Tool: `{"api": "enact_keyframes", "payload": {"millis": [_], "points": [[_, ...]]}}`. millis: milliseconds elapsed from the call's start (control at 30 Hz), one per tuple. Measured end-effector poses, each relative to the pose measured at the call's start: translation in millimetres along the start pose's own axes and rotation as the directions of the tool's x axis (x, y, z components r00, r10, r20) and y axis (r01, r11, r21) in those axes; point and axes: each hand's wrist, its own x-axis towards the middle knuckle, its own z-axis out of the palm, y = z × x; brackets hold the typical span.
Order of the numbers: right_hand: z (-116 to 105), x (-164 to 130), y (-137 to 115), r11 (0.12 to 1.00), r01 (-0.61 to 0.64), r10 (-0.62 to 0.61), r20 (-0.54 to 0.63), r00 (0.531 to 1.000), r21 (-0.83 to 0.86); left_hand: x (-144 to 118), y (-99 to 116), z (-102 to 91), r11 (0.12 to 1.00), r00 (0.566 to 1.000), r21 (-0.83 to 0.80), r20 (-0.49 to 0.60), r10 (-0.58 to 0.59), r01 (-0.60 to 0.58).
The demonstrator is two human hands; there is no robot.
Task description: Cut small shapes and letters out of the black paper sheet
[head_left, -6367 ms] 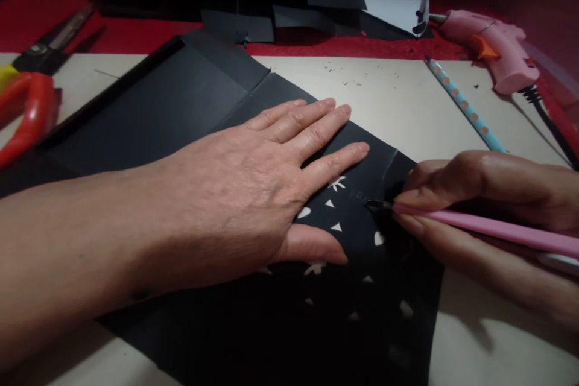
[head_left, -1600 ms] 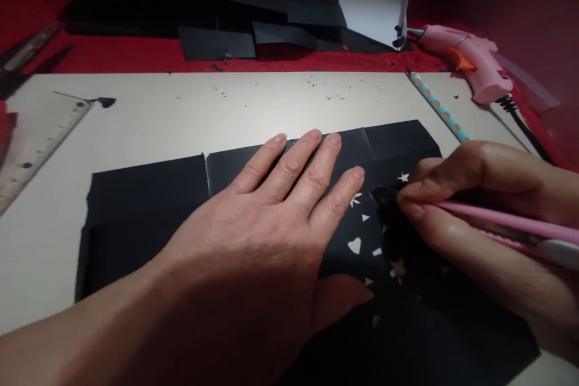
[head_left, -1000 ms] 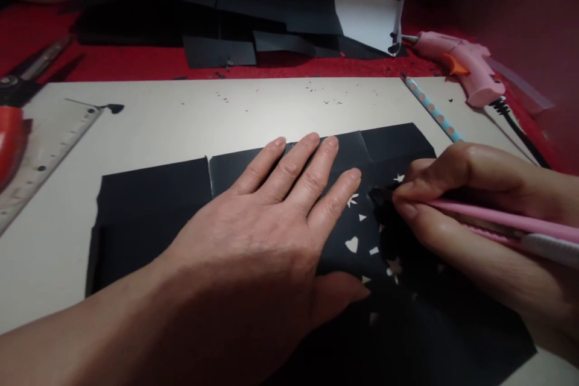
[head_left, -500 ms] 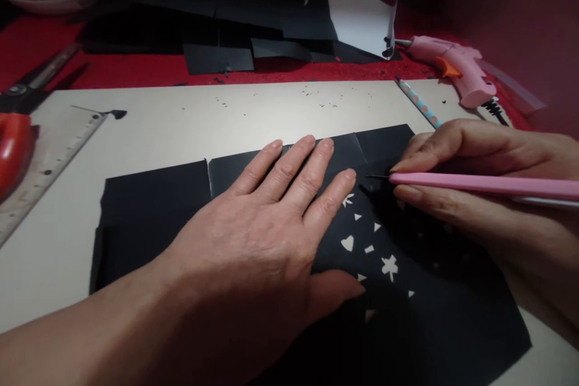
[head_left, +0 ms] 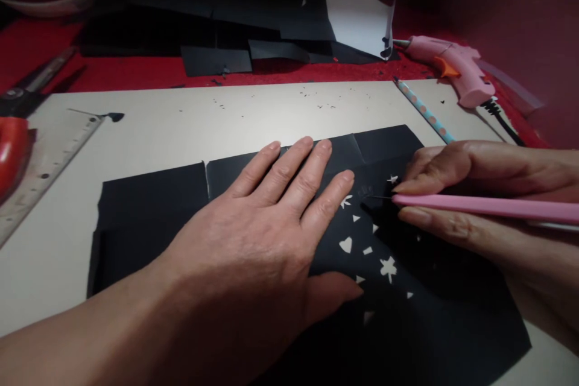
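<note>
A sheet of black paper lies flat on a cream board. Small shapes are cut through it: a heart, stars and triangles near its right part. My left hand presses flat on the paper, fingers spread toward the cut-outs. My right hand grips a pink craft knife, held low and nearly level. Its thin blade tip touches the paper just right of my left fingertips, beside a small star cut-out.
A pink glue gun and a dotted blue pencil lie at the back right. Black paper offcuts and a white piece sit on red cloth behind. A ruler and red-handled scissors lie at left.
The black paper was turned from diagonal to level across the board. In the last second my right hand lifted the knife slightly, then set the tip down near the small star; my left hand stayed.
</note>
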Motion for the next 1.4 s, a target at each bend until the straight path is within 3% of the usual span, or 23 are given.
{"api": "enact_keyframes", "payload": {"millis": [167, 533, 900, 1100, 1400], "points": [[2.4, -0.4, -7.3, 0.985, -0.171, 0.168, -0.096, 0.981, -0.014, -0.4, -0.6, 1.2, 1.000, 1.000, -0.002, -0.015, 0.008, -0.008], [3.4, 2.8, -6.5, 0.982, -0.185, 0.180, -0.078, 0.980, -0.050, -0.4, -1.8, 2.2, 1.000, 1.000, -0.023, -0.024, 0.015, -0.016], [1.3, 2.7, -2.1, 0.989, -0.111, 0.109, -0.021, 0.994, -0.096, -0.8, 1.4, 0.0, 1.000, 1.000, 0.003, -0.024, 0.004, -0.004], [-0.9, 2.8, 8.0, 0.994, 0.056, -0.055, 0.017, 0.998, -0.089, -1.8, 1.3, 2.2, 1.000, 0.999, 0.017, -0.035, -0.010, 0.011], [-5.1, 5.6, 7.7, 0.996, 0.053, -0.052, 0.017, 0.999, -0.067, -0.7, 1.5, -0.2, 1.000, 1.000, 0.027, -0.019, -0.014, 0.014]]}}
